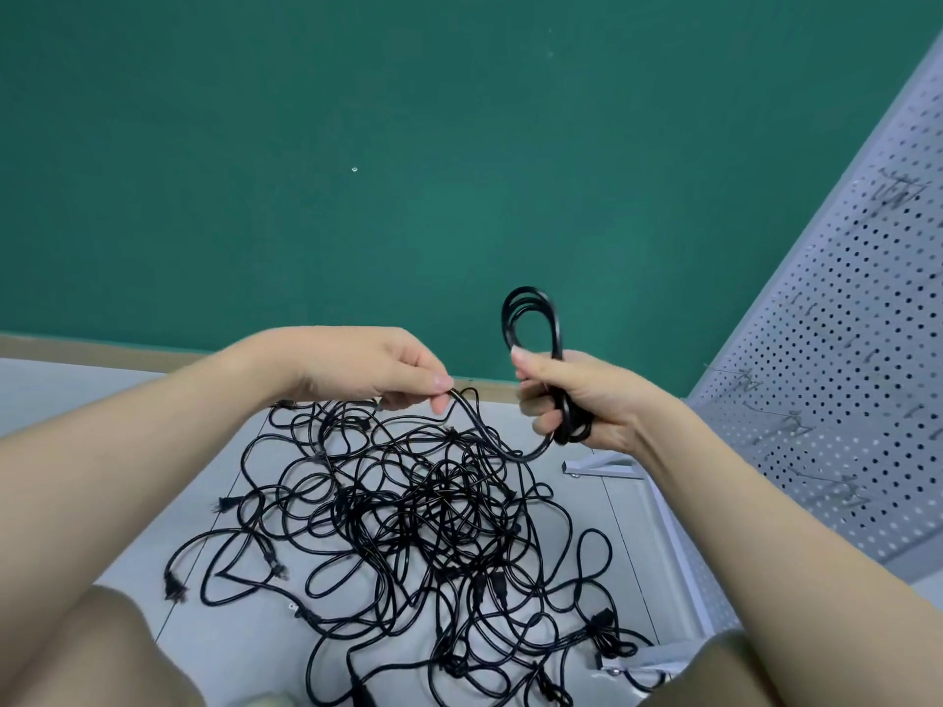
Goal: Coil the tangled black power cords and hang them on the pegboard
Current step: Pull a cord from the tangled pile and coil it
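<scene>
Two bare knees frame the bottom corners, the left knee point(109, 650) and the right knee point(735, 671), and between them the floor point(602, 507) is light grey. On it lies the tangle point(423, 507) of black power cords, loops crossing every way, with plugs poking out at its left edge and near the bottom right.

Above the tangle both forearms reach in. The right hand point(571, 395) is closed round a coil point(533, 324) of black cord, several turns gathered into an oval loop that stands up above the fist, with the lower ends of the turns showing under the curled fingers. From that fist one cord point(490, 426) sags down and runs across to the left hand point(388, 369), which pinches it between thumb and fingertips, just above the far edge of the tangle.

To the right stands the white pegboard point(847, 349), tilted in this view, with wire hooks point(786, 421) sticking out of its holes. Its white foot point(597, 466) rests on the floor near the tangle. Behind everything is a green wall point(357, 145).
</scene>
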